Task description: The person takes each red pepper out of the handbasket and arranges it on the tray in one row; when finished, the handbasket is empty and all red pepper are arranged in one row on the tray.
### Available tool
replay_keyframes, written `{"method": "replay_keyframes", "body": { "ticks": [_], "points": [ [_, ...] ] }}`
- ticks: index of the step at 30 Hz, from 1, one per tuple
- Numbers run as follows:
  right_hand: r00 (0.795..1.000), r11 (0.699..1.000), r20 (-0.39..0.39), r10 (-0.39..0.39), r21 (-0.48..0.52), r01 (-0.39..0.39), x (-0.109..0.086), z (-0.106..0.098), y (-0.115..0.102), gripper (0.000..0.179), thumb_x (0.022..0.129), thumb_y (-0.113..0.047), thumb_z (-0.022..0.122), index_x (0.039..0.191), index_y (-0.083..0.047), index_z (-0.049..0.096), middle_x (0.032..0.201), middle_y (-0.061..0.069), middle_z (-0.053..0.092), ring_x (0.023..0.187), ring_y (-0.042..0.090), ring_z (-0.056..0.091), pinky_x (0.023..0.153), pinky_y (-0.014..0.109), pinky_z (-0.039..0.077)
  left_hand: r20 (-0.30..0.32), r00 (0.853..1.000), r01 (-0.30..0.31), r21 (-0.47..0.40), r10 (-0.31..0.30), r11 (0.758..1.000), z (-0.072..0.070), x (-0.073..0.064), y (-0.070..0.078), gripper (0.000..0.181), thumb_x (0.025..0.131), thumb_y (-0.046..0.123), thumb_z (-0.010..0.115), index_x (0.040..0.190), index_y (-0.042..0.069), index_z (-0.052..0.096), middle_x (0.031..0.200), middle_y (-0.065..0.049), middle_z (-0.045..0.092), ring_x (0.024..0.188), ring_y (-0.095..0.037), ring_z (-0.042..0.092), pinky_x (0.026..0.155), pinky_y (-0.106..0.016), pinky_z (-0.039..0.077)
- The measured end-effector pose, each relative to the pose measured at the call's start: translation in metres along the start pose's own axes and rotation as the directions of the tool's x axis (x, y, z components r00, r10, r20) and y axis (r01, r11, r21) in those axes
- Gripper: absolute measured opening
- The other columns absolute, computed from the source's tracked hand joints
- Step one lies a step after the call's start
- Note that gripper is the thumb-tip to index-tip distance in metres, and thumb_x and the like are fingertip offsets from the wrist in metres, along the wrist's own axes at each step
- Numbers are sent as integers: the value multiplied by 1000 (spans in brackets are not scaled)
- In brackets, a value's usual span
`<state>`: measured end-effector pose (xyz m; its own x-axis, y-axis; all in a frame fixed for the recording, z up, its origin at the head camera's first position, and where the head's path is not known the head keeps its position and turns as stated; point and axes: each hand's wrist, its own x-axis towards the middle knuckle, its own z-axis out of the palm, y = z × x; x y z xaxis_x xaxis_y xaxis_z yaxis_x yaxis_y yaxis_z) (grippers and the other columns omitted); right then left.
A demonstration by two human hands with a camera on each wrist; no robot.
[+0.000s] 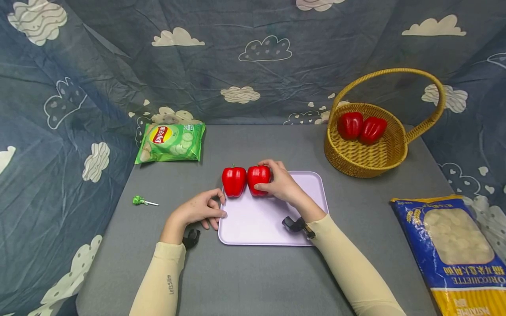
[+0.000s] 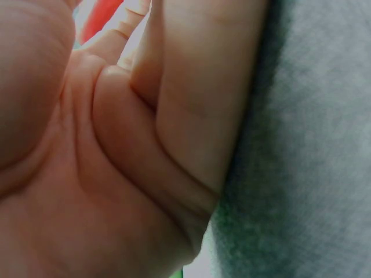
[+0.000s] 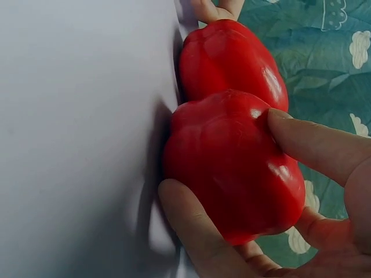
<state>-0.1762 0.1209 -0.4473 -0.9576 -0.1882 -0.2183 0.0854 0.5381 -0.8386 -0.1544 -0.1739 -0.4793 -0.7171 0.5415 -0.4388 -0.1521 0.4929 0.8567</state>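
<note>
On a pale lilac tray [image 1: 257, 224] two red bell peppers stand side by side along the far edge, near its left corner. My right hand [image 1: 280, 181] grips the right-hand bell pepper [image 1: 258, 177] between thumb and fingers; in the right wrist view this bell pepper [image 3: 232, 168] presses against its neighbour. The left bell pepper [image 1: 234, 182] stands untouched by the right hand. At the tray's left rim rests my left hand [image 1: 199, 208], fingers loosely bent, fingertips at the rim. Close up, the left palm [image 2: 104, 202] fills the left wrist view and hides most of the rim.
A wicker basket [image 1: 361, 169] with a tall handle holds two more red bell peppers [image 1: 361, 127] at the back right. A green chip bag [image 1: 171, 142] lies back left, with a green lollipop [image 1: 139, 200] nearer me. A blue-and-yellow pasta bag [image 1: 454, 250] lies front right.
</note>
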Motion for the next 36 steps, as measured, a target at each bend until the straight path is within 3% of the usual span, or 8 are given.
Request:
{"method": "replay_keyframes", "body": {
  "ticks": [4, 8, 19, 25, 31, 36],
  "points": [
    [1000, 1000, 10, 16, 8, -16, 0, 1, 0, 67, 90, -16, 82, 149, -17, 50, 146, 22, 43, 133, 47, 54, 78, 40, 65, 4, 1000, 6, -7, -6, 1000, 0, 1, -1, 36, 94, 16, 79, 117, 8, 52, 74, -6, 73, 61, -16, 75, 49, -29, 54],
    [999, 1000, 18, 30, 4, -30, 0, 1, 0, 68, 90, -18, 82, 150, -19, 49, 145, 21, 44, 132, 47, 54, 71, 33, 64, 5, 1000, 4, -9, -3, 1000, 0, 1, -1, 37, 94, 16, 80, 117, 7, 52, 74, -6, 73, 61, -16, 75, 49, -29, 54],
    [998, 999, 56, 32, -7, -32, 0, -3, 1, 77, 91, -23, 82, 157, -23, 44, 150, 21, 42, 129, 45, 55, 73, 37, 65, -2, 1000, 5, -6, -5, 1000, 0, 1, 0, 35, 95, 16, 79, 116, 9, 52, 74, -6, 74, 61, -17, 75, 49, -29, 54],
    [997, 999, 70, 33, -14, -32, 0, -11, 3, 79, 92, -26, 81, 160, -23, 41, 154, 20, 40, 135, 42, 54, 76, 40, 65, -2, 1000, 7, -5, -7, 1000, 1, 0, 0, 35, 94, 16, 79, 116, 10, 53, 74, -6, 74, 61, -17, 75, 49, -29, 54],
    [999, 1000, 36, -2, 18, 1, -5, -35, -1, 80, 92, -25, 81, 161, -19, 39, 161, 22, 35, 139, 43, 51, 78, 42, 64, -3, 1000, 6, -6, -6, 1000, 2, -1, 1, 35, 94, 17, 79, 116, 9, 53, 75, -6, 74, 61, -18, 75, 49, -29, 55],
    [999, 998, -30, -28, 53, 29, -13, -68, -4, 82, 95, -25, 80, 163, -20, 35, 163, 22, 34, 142, 43, 49, 94, 51, 61, -5, 1000, 15, -5, -15, 1000, 1, -1, 2, 35, 94, 17, 79, 117, 9, 54, 75, -6, 74, 61, -18, 75, 49, -29, 54]
  ]
}}
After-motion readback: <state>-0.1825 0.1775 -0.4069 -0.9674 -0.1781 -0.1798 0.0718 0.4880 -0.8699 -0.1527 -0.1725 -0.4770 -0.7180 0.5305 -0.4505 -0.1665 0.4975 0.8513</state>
